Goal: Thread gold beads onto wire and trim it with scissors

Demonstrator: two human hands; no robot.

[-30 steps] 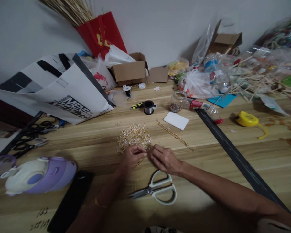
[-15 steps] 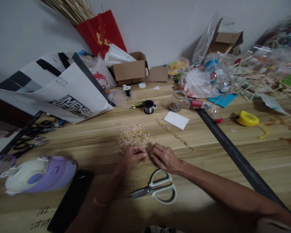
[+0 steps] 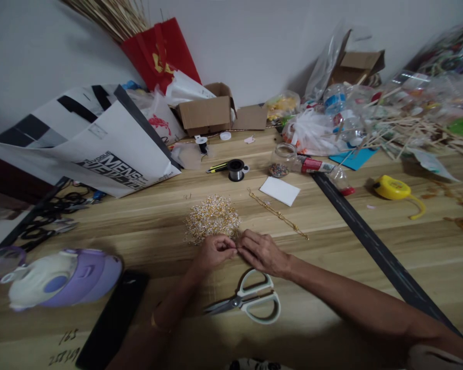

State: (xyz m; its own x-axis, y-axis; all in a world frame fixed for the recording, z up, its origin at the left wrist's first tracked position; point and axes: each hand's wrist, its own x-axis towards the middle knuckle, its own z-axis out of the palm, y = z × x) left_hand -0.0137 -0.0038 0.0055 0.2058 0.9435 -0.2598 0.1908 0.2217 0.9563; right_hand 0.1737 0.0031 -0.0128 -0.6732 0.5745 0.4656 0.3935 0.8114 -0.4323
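Observation:
A tangled heap of gold beaded wire lies on the wooden table. Just below it my left hand and my right hand meet fingertip to fingertip, both pinched closed on a small piece at the heap's near edge; the piece itself is too small to name. White-handled scissors lie close under my right wrist. A thin gold chain stretches to the right of the heap.
A purple and white jug and a black phone lie at the left. A wire spool, bead jar, white card, black ruler and yellow tape measure sit beyond. Bags and boxes crowd the back.
My left hand has slid slightly right and down, closing the small gap to my right fingertips. Nothing else has moved.

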